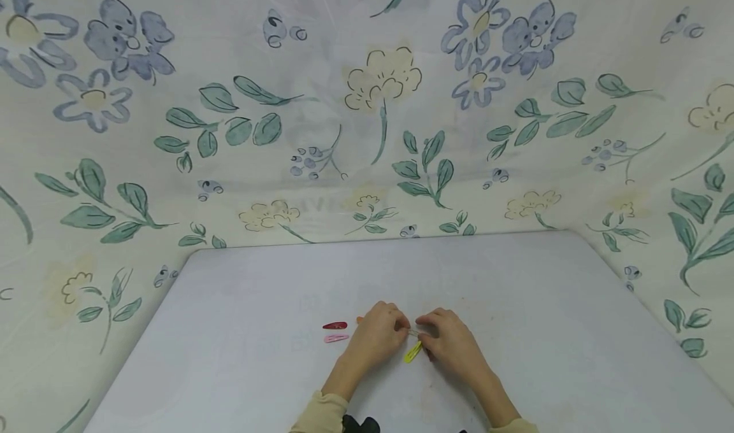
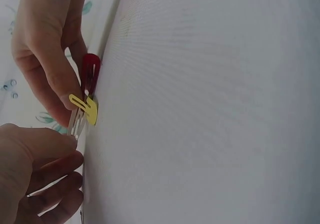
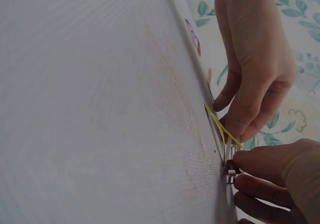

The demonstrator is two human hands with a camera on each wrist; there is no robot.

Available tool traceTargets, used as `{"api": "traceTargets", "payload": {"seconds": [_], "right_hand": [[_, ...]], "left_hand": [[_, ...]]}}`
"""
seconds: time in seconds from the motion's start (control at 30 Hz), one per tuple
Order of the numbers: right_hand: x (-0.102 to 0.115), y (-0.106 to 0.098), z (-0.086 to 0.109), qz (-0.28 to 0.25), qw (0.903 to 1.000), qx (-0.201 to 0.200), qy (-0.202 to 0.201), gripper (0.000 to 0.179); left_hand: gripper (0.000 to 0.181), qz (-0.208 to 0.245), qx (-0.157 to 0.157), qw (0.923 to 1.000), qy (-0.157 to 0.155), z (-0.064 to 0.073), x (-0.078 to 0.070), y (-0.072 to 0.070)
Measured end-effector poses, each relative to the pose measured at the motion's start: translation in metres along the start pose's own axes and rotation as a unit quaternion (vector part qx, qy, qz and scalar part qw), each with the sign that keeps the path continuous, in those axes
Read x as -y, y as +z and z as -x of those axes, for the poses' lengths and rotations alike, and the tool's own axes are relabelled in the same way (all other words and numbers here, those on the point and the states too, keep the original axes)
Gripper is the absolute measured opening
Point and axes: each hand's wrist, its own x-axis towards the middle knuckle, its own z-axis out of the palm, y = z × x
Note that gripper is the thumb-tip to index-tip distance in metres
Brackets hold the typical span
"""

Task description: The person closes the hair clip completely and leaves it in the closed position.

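Observation:
A pale snap hair clip spans the small gap between my hands. My left hand pinches one end of it; the fingers of my right hand pinch the other. Just under the right fingertips is a yellow hair clip, its two parts spread in the left wrist view; whether the fingers touch it I cannot tell. Beside the right hand, a dark red clip shows in the left wrist view, hidden in the head view. Left of my left hand lie a red clip and a pink clip.
An orange clip peeks out from behind the left hand, mostly covered. The white tabletop runs back to a flower-patterned cloth that hangs behind and at both sides. Dark gear shows by the left sleeve.

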Motion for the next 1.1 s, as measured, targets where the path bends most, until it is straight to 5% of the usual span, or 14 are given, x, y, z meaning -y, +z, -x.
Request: {"api": "traceTargets", "payload": {"seconds": [0.37,1.1], "right_hand": [[-0.001,0.000,0.000,0.002,1.0000,-0.009,-0.004,0.014],[-0.003,-0.001,0.003,-0.009,0.9996,-0.009,-0.024,0.010]], "left_hand": [[0.004,0.021,-0.001,0.9995,-0.022,0.003,-0.001,0.000],[0.010,0.032,-0.031,0.9990,-0.003,0.012,-0.003,0.001]]}}
